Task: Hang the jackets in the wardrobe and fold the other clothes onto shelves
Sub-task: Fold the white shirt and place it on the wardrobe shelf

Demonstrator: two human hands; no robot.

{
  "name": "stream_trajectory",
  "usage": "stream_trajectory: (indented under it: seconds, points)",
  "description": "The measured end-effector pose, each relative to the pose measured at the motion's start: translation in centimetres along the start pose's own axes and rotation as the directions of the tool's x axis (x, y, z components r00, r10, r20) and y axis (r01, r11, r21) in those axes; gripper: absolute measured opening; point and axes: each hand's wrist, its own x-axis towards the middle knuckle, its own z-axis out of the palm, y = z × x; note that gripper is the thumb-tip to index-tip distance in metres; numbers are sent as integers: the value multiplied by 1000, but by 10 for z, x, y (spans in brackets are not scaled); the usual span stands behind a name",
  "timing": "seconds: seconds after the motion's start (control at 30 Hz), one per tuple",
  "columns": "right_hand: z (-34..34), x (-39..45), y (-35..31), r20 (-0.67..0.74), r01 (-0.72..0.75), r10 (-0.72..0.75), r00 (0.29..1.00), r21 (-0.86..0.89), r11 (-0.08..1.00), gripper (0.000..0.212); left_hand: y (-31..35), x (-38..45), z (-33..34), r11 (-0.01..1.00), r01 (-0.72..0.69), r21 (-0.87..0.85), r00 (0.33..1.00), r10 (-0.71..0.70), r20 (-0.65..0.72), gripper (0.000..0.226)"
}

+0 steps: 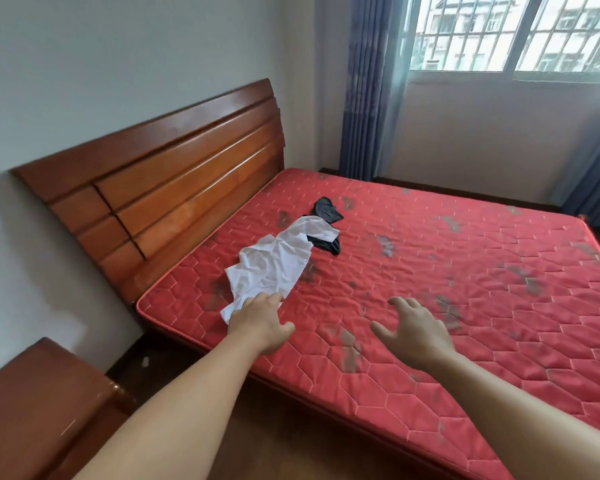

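Note:
A crumpled white garment (pixel 278 259) lies on the red quilted mattress (pixel 465 271) near the headboard. Partly under its far end lies a black garment (pixel 328 211). My left hand (pixel 258 322) reaches over the near end of the white garment, and its fingertips touch the cloth. Whether the fingers grip the cloth is hidden by the back of the hand. My right hand (pixel 413 329) hovers over the bare mattress to the right, fingers spread and holding nothing.
A wooden headboard (pixel 160 188) stands against the left wall. A wooden nightstand (pixel 42 410) is at the lower left. Blue curtains (pixel 364 84) and a barred window (pixel 513 32) are behind the bed. A strip of wooden floor runs along the near bed edge.

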Motion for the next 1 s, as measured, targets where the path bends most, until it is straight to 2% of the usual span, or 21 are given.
stream_trajectory:
  seconds: [0.13,0.37,0.87,1.0]
  points:
    - [19,49,-37,21,36,-35,999,-33,999,66,-43,45,-2,999,45,-20,999,-45,-19,62]
    - [59,135,-96,101,112,-107,989,-47,993,68,-103,113,4,991,134,16,989,-135,56,61]
    - [136,364,-161,277,216,-213,937,19,976,67,-163,291,14,938,335,-93,941,-327,88,48]
    - [171,409,-181,338,214,-203,919,6,977,69,-186,336,35,927,359,-112,927,-341,156,47]
